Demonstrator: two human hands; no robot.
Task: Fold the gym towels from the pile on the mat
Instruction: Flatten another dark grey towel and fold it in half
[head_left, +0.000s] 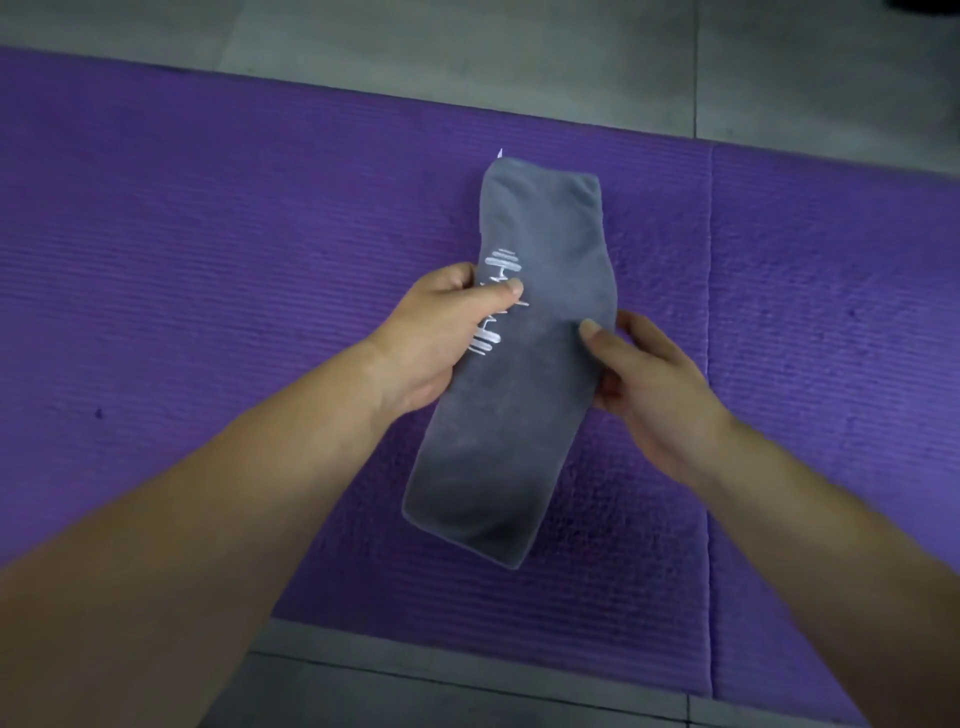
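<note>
Grey towel (524, 415), a long narrow strip, lies mid-mat (208, 260); near end seems lifted. Left hand (441, 338) pinches one long edge by the white stitching (496, 306). Right hand (654, 384) pinches the opposite edge, thumb on top. Both grip at mid-length, likely to halve the strip.

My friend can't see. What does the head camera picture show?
A left hand and a right hand grip the two long edges of a narrow folded grey towel over a purple mat. White embroidery shows near the left hand.
</note>
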